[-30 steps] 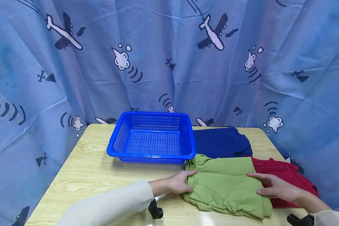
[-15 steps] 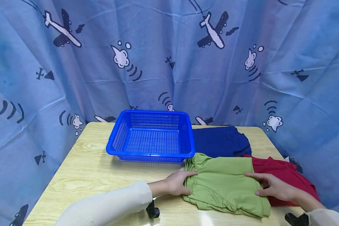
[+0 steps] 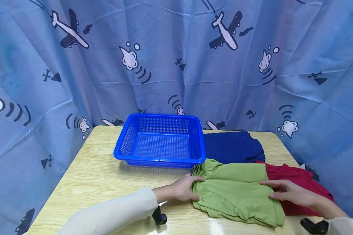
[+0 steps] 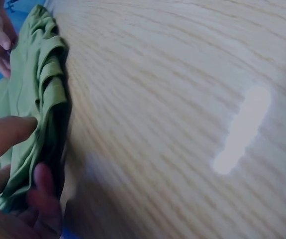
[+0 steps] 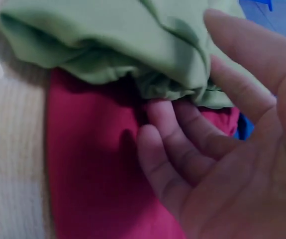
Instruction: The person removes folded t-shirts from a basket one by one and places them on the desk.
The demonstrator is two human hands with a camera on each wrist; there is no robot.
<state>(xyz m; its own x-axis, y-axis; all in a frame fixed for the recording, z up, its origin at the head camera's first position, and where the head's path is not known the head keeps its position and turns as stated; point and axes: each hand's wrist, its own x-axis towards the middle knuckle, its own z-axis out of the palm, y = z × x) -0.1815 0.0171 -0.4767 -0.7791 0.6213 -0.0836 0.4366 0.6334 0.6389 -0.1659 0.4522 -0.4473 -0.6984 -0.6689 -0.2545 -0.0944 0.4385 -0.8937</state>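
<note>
A folded green garment (image 3: 235,192) lies at the front right of the table. My left hand (image 3: 184,189) pinches its left edge; in the left wrist view the thumb (image 4: 13,130) is on top and the other fingers curl in at the layered folds. At the opposite edge my right hand (image 3: 292,194) holds it, thumb over the top. The right wrist view shows fingertips tucked under the green hem, above a red garment (image 5: 95,164). That red cloth (image 3: 300,182) is partly covered by the green one and by my right hand.
A blue plastic basket (image 3: 159,160) with nothing in it stands behind my left hand, its front right corner close to the green garment. A folded dark blue garment (image 3: 232,147) lies to the basket's right. A printed blue curtain (image 3: 164,65) hangs behind the wooden table (image 3: 85,182).
</note>
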